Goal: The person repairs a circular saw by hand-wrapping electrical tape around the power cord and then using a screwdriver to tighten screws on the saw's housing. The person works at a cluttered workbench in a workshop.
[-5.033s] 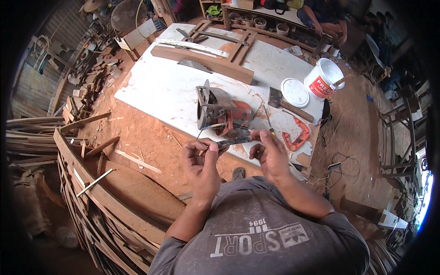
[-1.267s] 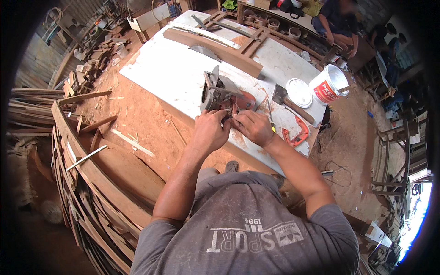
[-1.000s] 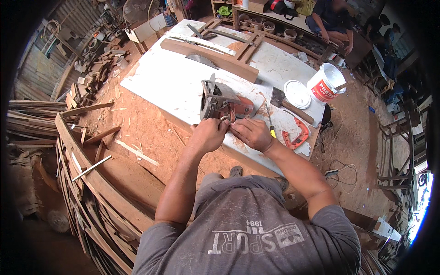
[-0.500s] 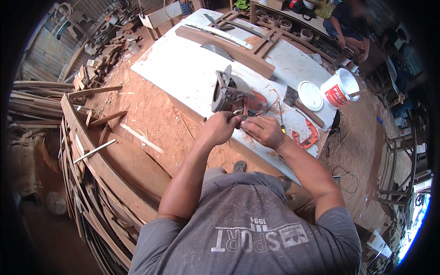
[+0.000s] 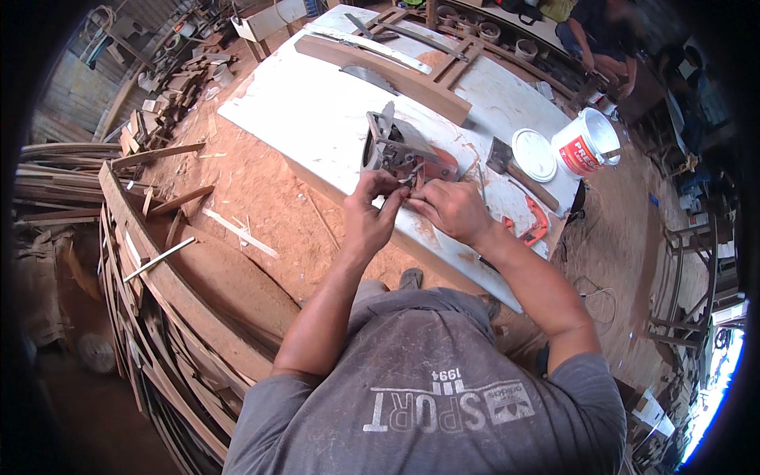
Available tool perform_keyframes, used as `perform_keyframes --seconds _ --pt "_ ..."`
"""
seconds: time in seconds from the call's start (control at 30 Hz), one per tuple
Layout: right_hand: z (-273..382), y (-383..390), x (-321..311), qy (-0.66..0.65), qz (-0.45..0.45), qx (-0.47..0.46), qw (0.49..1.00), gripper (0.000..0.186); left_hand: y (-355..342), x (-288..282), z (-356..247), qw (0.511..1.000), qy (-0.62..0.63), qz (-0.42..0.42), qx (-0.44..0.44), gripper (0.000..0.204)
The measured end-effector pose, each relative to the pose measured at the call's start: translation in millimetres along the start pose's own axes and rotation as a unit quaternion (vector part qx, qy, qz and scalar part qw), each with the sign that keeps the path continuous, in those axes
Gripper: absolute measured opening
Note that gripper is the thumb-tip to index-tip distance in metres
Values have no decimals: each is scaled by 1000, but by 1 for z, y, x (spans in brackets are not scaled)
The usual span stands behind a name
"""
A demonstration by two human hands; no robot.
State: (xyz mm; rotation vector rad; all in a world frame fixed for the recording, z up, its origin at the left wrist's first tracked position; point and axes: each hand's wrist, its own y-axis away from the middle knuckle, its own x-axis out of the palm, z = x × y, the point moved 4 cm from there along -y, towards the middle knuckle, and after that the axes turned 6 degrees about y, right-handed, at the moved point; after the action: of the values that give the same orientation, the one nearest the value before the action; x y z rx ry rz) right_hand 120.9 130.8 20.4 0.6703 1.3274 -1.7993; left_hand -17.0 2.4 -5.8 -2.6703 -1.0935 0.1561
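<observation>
- Power saw (image 5: 412,142): on the white counter (image 5: 269,103), near its front edge.
- Left hand (image 5: 372,212) and right hand (image 5: 457,210): at the saw's near side; whether either grip is clamped or apart cannot be told.
- 1 white bucket (image 5: 582,150): open, standing; contents unclear.
- 1 round lid (image 5: 534,155): flat, beside the bucket.
</observation>
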Motion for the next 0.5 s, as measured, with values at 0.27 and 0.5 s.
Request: perform_keyframes --seconds 0.27,0.5 --pt "-25 -22 1 -213 172 219 937 36 11 -1 25 991 130 14 32 20" --pt "-28 -32 3 -325 133 250 902 29 -5 -11 14 988 150 46 -1 19"
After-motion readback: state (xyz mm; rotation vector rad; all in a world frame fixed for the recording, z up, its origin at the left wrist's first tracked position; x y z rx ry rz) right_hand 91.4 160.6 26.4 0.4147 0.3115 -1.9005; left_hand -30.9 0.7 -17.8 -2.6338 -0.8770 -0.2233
